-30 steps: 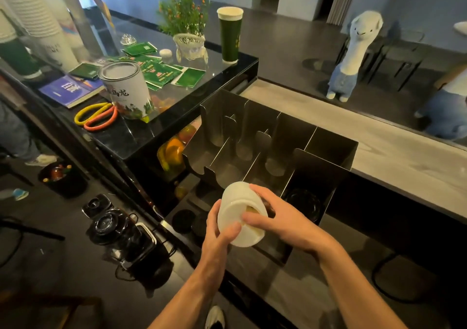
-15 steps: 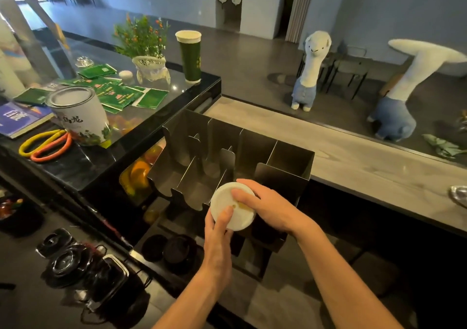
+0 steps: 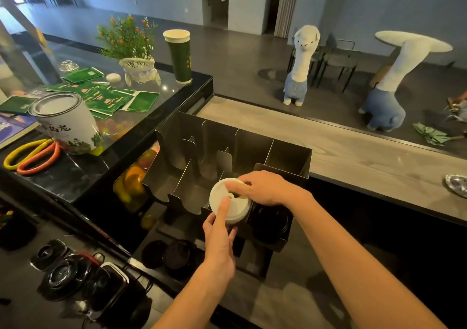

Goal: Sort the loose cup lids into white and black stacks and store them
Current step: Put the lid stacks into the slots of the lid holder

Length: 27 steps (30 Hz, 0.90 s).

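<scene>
Both forearms reach in from the bottom edge and meet over the near side of the metal organizer (image 3: 290, 155). The left hand (image 3: 219, 237) comes up from below, one digit laid flat across the top face of the stack of white lids (image 3: 219, 194), the others wrapped under its near rim. The right hand (image 3: 265, 188) arrives from the right, wrist bent, fingers curled over the far rim. Together the hands grip the stack, which tilts towards the camera at the organizer's near wall, just left of the slot holding black lids (image 3: 270, 225). Whether it rests on the divider cannot be told.

The slots to the left and behind show bare metal floors between upright dividers. More loose black lids (image 3: 177, 255) lie on the dark shelf below the organizer. The wooden counter (image 3: 353, 157) runs along behind the organizer's far right corner.
</scene>
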Available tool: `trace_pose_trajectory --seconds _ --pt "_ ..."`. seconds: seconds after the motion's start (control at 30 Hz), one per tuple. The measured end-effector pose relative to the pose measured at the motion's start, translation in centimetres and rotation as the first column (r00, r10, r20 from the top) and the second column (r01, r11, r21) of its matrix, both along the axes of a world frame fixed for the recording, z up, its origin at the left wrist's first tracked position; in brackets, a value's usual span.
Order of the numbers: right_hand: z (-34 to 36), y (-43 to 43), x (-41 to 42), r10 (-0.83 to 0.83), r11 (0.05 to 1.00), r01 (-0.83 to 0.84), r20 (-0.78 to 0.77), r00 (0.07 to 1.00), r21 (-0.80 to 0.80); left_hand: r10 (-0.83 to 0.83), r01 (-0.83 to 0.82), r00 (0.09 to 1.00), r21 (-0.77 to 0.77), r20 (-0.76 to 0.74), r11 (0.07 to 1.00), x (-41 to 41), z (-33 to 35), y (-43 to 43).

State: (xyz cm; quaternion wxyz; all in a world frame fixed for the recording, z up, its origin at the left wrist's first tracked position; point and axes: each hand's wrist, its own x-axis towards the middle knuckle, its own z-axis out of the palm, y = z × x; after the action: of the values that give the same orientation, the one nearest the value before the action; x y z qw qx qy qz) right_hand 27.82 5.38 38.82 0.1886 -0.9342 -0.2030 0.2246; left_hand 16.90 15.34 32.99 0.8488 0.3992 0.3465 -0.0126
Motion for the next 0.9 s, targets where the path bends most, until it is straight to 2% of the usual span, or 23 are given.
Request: trace_pose_trajectory --seconds 0.17,0.27,0.43,0.7,0.8,0.9 --pt "-0.8 1.0 1.2 0.054 0.985 -0.033 0.125 0.991 -0.167 -0.023 0.030 0.992 0.052 -0.121 0.998 1.0 -0.6 0.8" --pt "-1.2 1.7 1.1 0.045 0.983 -0.011 0.182 0.982 -0.183 -0.015 0.029 0.982 0.071 -0.186 0.997 1.8 -0.5 1.2" --pt "-1.2 1.9 0.5 0.091 0.968 0.013 0.400 0.912 -0.249 -0.019 0.044 0.976 0.111 -0.218 0.993 2.7 -0.6 1.6" --pt "-3.4 1.7 -1.6 -0.019 0.998 0.046 0.446 0.895 -0.051 -0.007 0.041 0.972 0.140 -0.237 0.989 3.3 -0.9 1.7" --pt "-4.5 1.9 -2.2 -0.018 0.998 0.045 0.493 0.870 -0.044 -0.018 0.047 0.979 0.135 -0.203 0.990 3.0 -1.3 2.0" --pt "-5.0 2.4 -2.8 -0.141 0.990 0.111 0.572 0.808 0.086 -0.036 0.055 0.990 0.135 -0.139 0.989 2.2 -1.8 2.8"
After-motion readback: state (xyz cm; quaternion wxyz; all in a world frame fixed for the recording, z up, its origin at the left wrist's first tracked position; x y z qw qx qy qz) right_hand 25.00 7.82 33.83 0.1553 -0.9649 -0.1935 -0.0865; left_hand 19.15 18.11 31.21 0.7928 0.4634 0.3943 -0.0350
